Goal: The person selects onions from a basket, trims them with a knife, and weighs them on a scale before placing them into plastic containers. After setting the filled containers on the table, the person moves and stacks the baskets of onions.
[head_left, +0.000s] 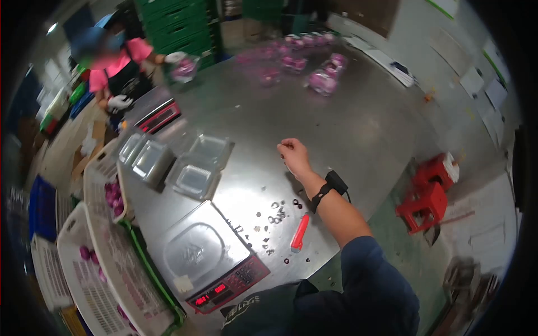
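My right hand (294, 157) is held over the metal table (358, 140), its fingers curled together. Whether anything small is between the fingertips cannot be made out. A black strap with a small box circles that wrist. Below the hand, a red-handled box cutter (300, 232) lies near the table edge, beside several small dark rings and scraps (274, 217). To the hand's left sits an open clear plastic clamshell box (193, 176), with stacked clear boxes (147, 159) next to it. A digital scale (196, 246) with a bare pan stands close to my body. My left hand is out of view.
White baskets (106, 274) with purple onions (114, 197) line the left side. Across the table, a person (126, 70) in white gloves holds a filled pack by a second scale (159, 116). Filled packs (323, 82) lie at the back. Red stools (423, 207) stand right.
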Demonstrator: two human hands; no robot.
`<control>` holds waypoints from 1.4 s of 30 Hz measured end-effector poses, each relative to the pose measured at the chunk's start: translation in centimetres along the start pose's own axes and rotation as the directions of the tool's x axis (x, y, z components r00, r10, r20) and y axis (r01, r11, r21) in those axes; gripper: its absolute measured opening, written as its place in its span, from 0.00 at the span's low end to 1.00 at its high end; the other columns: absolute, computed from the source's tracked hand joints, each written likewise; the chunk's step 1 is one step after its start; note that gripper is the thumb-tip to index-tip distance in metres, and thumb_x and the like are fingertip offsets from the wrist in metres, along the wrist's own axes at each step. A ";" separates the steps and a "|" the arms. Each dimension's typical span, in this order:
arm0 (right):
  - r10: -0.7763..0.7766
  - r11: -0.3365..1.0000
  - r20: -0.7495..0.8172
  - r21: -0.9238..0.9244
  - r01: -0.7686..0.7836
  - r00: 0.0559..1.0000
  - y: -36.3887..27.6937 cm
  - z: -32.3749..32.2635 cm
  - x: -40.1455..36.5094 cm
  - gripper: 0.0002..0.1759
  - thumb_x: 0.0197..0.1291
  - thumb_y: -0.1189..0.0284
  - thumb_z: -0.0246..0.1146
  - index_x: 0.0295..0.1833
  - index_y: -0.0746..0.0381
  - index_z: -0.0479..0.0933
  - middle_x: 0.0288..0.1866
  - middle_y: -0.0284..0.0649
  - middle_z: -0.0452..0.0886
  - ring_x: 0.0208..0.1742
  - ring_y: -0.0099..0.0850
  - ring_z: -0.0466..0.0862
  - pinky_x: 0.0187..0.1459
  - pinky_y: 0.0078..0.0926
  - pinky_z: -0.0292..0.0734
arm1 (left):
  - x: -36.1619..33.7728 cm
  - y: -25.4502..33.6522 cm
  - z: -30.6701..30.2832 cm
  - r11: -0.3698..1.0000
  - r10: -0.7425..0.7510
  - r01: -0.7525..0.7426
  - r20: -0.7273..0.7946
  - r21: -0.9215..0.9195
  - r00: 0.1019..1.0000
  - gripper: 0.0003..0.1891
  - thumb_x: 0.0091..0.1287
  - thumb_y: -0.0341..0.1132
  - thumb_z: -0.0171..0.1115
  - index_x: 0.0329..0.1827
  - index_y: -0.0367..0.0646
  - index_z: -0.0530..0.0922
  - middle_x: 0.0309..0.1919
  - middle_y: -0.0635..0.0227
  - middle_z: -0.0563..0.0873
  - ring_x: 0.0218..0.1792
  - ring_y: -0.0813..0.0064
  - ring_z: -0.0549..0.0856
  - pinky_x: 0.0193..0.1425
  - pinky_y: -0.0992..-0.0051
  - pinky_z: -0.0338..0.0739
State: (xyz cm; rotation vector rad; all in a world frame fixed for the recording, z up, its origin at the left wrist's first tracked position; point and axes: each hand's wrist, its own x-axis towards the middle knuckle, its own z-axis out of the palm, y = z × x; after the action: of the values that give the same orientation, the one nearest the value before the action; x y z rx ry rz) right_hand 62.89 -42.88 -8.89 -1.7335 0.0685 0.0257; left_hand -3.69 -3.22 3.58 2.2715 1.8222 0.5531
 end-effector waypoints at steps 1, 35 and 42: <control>-0.053 0.998 0.059 -0.039 0.056 0.997 0.0 2.0 0.0 0.22 0.67 0.63 0.69 0.59 0.66 0.79 0.45 0.36 0.84 0.38 0.25 0.84 0.36 0.24 0.79 | 0.3 0.1 0.1 0.999 0.001 -0.003 0.038 0.050 0.999 0.20 0.70 0.38 0.70 0.57 0.29 0.84 0.50 0.48 0.91 0.46 0.57 0.90 0.55 0.61 0.83; -0.087 0.280 0.840 -0.496 0.822 0.536 2.0 31.8 -7.2 0.15 0.71 0.66 0.60 0.41 0.70 0.80 0.38 0.64 0.84 0.43 0.65 0.84 0.45 0.56 0.78 | 11.3 -7.8 -2.4 0.972 0.214 -0.119 0.552 -0.203 0.806 0.17 0.59 0.45 0.75 0.43 0.42 0.85 0.35 0.56 0.87 0.37 0.56 0.87 0.43 0.61 0.80; -0.195 0.212 0.813 -0.510 0.833 0.548 2.0 31.6 -7.6 0.12 0.70 0.69 0.62 0.40 0.70 0.78 0.35 0.61 0.84 0.40 0.62 0.84 0.43 0.51 0.78 | 26.8 -13.3 1.8 0.985 0.123 -0.172 0.570 0.032 0.812 0.22 0.56 0.44 0.75 0.47 0.36 0.85 0.39 0.52 0.90 0.42 0.54 0.90 0.49 0.61 0.83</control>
State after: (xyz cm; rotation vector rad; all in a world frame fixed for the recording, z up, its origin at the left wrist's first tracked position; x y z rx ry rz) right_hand 55.82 -11.78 -15.64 -2.6383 -1.3717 0.0807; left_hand -10.19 25.97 1.81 2.3011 1.3950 -0.1868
